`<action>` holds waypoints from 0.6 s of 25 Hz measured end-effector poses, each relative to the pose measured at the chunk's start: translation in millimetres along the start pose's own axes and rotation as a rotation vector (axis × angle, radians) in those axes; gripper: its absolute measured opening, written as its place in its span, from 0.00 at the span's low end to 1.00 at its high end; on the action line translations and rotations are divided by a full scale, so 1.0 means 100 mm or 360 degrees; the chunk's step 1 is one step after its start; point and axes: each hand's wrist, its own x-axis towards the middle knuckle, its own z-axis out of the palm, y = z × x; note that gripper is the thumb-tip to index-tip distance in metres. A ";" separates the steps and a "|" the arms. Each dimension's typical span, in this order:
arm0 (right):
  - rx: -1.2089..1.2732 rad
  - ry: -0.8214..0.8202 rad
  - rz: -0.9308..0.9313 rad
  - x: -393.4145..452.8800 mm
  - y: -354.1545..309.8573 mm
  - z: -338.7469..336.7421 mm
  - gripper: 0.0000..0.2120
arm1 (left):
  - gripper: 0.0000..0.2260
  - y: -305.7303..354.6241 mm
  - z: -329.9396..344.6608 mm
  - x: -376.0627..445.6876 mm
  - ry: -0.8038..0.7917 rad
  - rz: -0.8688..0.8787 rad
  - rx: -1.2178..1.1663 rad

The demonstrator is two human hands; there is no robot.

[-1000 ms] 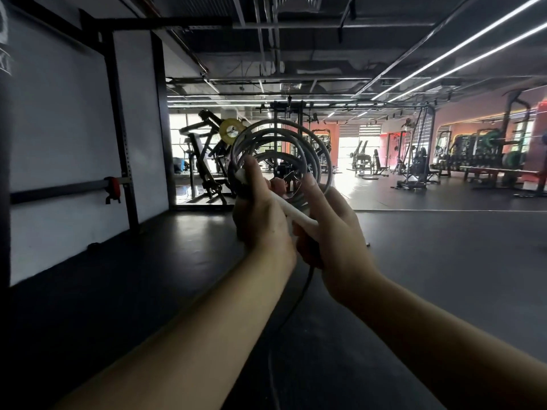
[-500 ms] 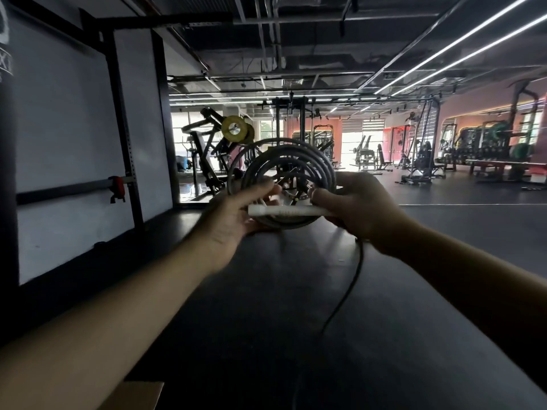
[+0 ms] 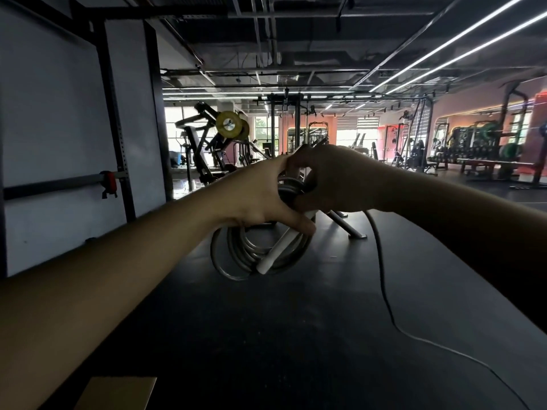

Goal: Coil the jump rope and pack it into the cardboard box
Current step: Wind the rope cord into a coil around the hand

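Lowered now, both hands (image 3: 296, 190) grip the coiled jump rope (image 3: 257, 250).

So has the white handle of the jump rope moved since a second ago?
Yes. The white handle has swung from level to steeply tilted, and hangs lower against the yellow weight plate behind.
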 end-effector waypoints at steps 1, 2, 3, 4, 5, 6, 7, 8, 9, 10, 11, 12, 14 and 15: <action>0.0204 -0.0045 0.0041 -0.02 0.01 0.01 0.17 | 0.31 -0.02 0.03 -0.03 0.0004 -0.0029 -0.0079; 0.0426 -0.0073 0.0094 -0.06 0.00 0.00 0.19 | 0.27 -0.03 0.06 -0.06 0.0013 -0.0048 -0.0161; 0.0645 -0.0064 0.0125 -0.09 -0.01 -0.02 0.19 | 0.23 -0.05 0.08 -0.08 0.0030 -0.0049 -0.0238; 0.0803 -0.0025 0.0152 -0.11 -0.01 -0.07 0.19 | 0.20 -0.05 0.09 -0.11 0.0061 -0.0036 -0.0298; 0.0926 0.0031 0.0173 -0.13 0.01 -0.11 0.20 | 0.17 -0.06 0.07 -0.13 0.0109 -0.0043 -0.0357; 0.1025 0.0101 0.0190 -0.20 0.03 -0.14 0.23 | 0.14 -0.08 0.05 -0.15 0.0182 -0.0078 -0.0442; 0.1113 0.0170 0.0216 -0.18 0.11 -0.13 0.27 | 0.11 -0.09 0.02 -0.16 0.0269 -0.0125 -0.0574; 0.1184 0.0184 0.0240 -0.21 0.14 -0.12 0.31 | 0.09 -0.11 0.00 -0.17 0.0356 -0.0149 -0.0762; 0.1231 0.0174 0.0264 -0.24 0.13 -0.07 0.34 | 0.07 -0.12 0.01 -0.16 0.0442 -0.0131 -0.0980; 0.1267 0.0174 0.0298 -0.22 0.14 0.00 0.36 | 0.05 -0.12 0.05 -0.15 0.0529 -0.0086 -0.1180; 0.1345 0.0185 0.0310 -0.21 0.16 0.08 0.37 | 0.04 -0.12 0.11 -0.14 0.0633 -0.0048 -0.1313; 0.1423 0.0195 0.0290 -0.21 0.20 0.17 0.37 | 0.04 -0.10 0.17 -0.11 0.0741 -0.0021 -0.1374; 0.1570 0.0162 0.0270 -0.15 0.38 0.32 0.34 | 0.04 -0.07 0.26 -0.06 0.0964 -0.0011 -0.1436; 0.1610 0.0165 0.0296 -0.14 0.37 0.40 0.34 | 0.04 -0.05 0.26 -0.03 0.1088 -0.0041 -0.1481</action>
